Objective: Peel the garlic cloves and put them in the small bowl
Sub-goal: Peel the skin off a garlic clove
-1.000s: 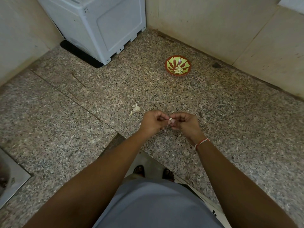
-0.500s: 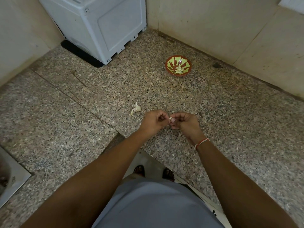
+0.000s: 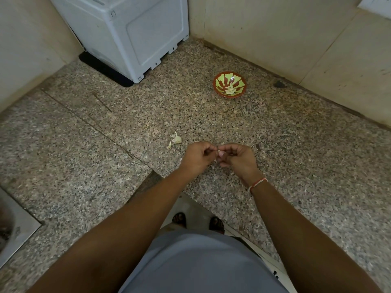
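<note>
- A small pale garlic clove (image 3: 219, 152) sits pinched between both hands above the speckled granite worktop (image 3: 296, 157), near its front edge.
- The left hand (image 3: 195, 159) has its fingers curled, grip closed on the clove's left end.
- The right hand (image 3: 237, 158) also curls in, thumb and fingertips clamped on the clove; a red and white thread band (image 3: 257, 183) circles that wrist.
- Garlic pieces with loose skin (image 3: 175, 139) lie on the worktop just left of the hands.
- The small bowl (image 3: 229, 84), red-brown with a green pattern, stands well beyond the hands near the wall and holds pale peeled cloves (image 3: 230, 89).
- A grey appliance (image 3: 135, 32) stands in the far left corner.
</note>
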